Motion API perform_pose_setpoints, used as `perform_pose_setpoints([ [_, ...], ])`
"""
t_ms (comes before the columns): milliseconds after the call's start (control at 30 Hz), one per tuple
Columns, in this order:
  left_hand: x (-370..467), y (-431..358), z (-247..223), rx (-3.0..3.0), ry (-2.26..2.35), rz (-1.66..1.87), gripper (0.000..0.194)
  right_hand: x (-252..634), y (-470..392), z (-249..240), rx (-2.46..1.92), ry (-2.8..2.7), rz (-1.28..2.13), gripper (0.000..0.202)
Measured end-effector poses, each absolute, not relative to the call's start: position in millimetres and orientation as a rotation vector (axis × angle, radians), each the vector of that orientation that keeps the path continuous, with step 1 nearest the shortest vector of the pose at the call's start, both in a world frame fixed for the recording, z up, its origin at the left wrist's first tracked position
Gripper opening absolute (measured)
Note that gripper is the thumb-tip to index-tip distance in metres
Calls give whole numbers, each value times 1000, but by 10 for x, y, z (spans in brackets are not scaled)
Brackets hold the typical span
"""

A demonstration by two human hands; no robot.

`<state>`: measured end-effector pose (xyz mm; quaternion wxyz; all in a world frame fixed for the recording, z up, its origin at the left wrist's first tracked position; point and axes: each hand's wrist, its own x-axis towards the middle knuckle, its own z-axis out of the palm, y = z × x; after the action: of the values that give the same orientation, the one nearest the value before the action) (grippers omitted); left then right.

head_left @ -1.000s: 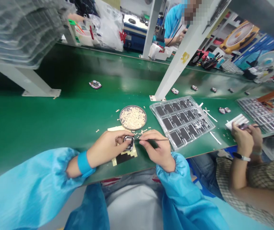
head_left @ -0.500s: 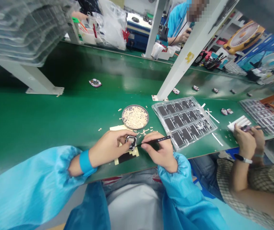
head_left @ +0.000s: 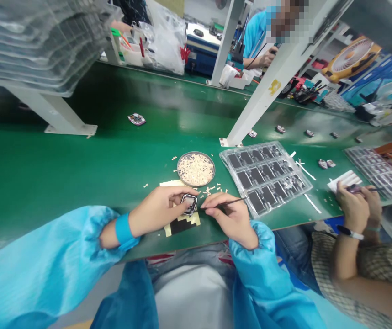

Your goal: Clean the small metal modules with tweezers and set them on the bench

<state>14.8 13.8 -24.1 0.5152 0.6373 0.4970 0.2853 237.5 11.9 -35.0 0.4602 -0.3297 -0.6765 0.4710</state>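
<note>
My left hand (head_left: 163, 204) grips a smartwatch case (head_left: 189, 204), a small squarish housing with a pale rim and its inside facing up. The thumb presses on its near left side. Between the fingers of my right hand (head_left: 228, 212) is a pair of black tweezers (head_left: 232, 201), thin and seen edge-on, its tip a little to the right of the case. Under the left hand lies a yellow sheet with a black patch (head_left: 182, 225). Just beyond both hands is a round dish (head_left: 196, 169) full of small cream-coloured pieces, several of them scattered beside it.
A clear tray of dark screen parts (head_left: 264, 178) lies to the right, under a slanted white post (head_left: 257, 96). Small watch-like parts (head_left: 136, 119) sit along the far green strip. Stacked clear trays (head_left: 34, 45) stand upper left. A co-worker's hands (head_left: 357, 201) work at far right.
The tweezers have turned in my right hand, now showing a thin edge, and the tip has drawn slightly away from the case. The whole view has shifted a little.
</note>
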Motion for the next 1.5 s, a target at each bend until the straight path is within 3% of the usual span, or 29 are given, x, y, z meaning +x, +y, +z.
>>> perform_pose_setpoints([
  [300,134,163,-211,1480,1141,670,42,2404,85,-319,-706,-1539,1340,9],
  [433,124,167,-215,1436,1110,675,42,2322,96,-289,-713,-1545,1099,5],
  [667,108,168,-162,1362,1018,715,39,2165,133,-283,-814,-1727,753,21],
  [867,102,165,-151,1401,1044,720,38,2127,129,-297,-828,-1761,711,20],
  [1133,120,154,-164,1417,1064,750,39,2001,83,-336,-965,-1472,860,4],
  [1267,108,152,-151,1396,1057,727,45,2004,75,-373,-1014,-1337,944,11],
  [1500,99,150,-159,1354,1019,749,44,2044,33,-337,-844,-1572,739,14],
])
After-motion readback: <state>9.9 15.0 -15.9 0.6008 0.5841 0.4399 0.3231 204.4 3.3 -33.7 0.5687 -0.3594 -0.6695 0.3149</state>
